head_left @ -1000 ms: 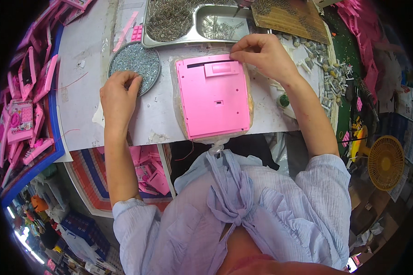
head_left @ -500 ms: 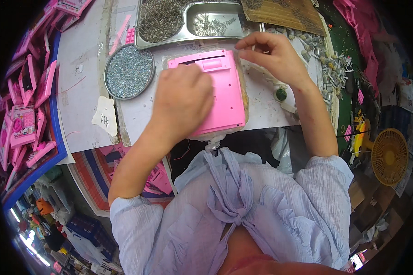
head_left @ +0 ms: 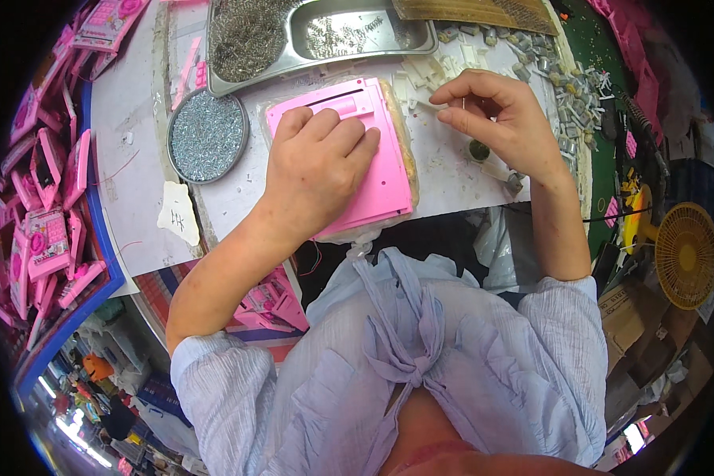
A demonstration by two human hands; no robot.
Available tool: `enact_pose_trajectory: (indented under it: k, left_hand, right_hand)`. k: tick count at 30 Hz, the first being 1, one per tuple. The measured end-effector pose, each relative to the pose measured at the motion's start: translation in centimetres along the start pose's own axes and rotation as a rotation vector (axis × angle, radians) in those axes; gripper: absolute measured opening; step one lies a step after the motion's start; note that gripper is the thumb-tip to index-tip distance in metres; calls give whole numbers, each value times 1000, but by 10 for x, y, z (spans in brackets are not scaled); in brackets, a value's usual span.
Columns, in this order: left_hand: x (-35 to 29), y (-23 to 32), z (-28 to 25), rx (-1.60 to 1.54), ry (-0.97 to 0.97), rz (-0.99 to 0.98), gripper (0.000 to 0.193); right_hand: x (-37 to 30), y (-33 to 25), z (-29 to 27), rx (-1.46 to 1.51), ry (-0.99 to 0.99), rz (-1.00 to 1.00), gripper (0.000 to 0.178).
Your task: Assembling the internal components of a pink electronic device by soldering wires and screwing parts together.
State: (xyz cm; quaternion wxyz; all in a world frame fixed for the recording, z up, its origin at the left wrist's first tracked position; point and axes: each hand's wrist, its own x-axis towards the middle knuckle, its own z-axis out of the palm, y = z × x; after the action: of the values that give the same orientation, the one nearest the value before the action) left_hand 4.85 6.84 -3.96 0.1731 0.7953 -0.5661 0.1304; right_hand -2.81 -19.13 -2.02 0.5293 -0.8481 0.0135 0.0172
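A pink plastic case [head_left: 381, 174] lies on a padded, plastic-wrapped block [head_left: 405, 143] at the table's near edge. It has small screw holes and a dark slot along its far end. My left hand [head_left: 317, 166] is closed over the case's left part, knuckles up; its fingertips are hidden against the case. My right hand [head_left: 504, 119] hovers right of the case, above the table. Its thumb and forefinger are bent close together in a loose pinch, and whatever tiny thing may be between them is too small to make out.
A round dish of small silvery screws [head_left: 208, 135] stands at left, beyond a torn white scrap [head_left: 178, 214]. A metal tray [head_left: 357, 59] holds small springs. Small grey and white parts [head_left: 563, 87] lie at right. Pink toy cases [head_left: 49, 238] fill a blue-edged bin. A yellow fan [head_left: 685, 255] is far right.
The view has shifted a little. My left hand lies flatter over the case, with its knuckles more visible. My right hand has moved slightly away from the case, its fingers still bent.
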Motion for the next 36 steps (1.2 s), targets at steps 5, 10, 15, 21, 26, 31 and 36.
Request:
enact_pose_trajectory:
  k: [5,10,15,21,26,31,36]
  left_hand:
    - [-18,-34,-25,-93,134,-266,15]
    - [-89,-101,-35,180,-142,-772,13]
    - [-106,-103,-29,-38,-46,-856,13]
    - [-105,-101,-24,3,-56,-762,13]
    - [-109,-106,-20,206,0,-704,11]
    - [-79,-69,-25,-185,56,-640,10]
    - [-26,17,-23,-412,-19,-231,17]
  right_hand:
    - [6,-11,-1,-56,27,-54,17]
    - [24,-17,9,-78,-12,-107,18]
    - [38,-31,19,-88,-42,-170,16]
    - [31,-36,16,-148,-19,-153,14]
    - [15,-21,10,-80,100,-157,14]
    - [-4,-12,3,-67,114,-69,14]
    - [-11,-10,6,-63,122,-119,13]
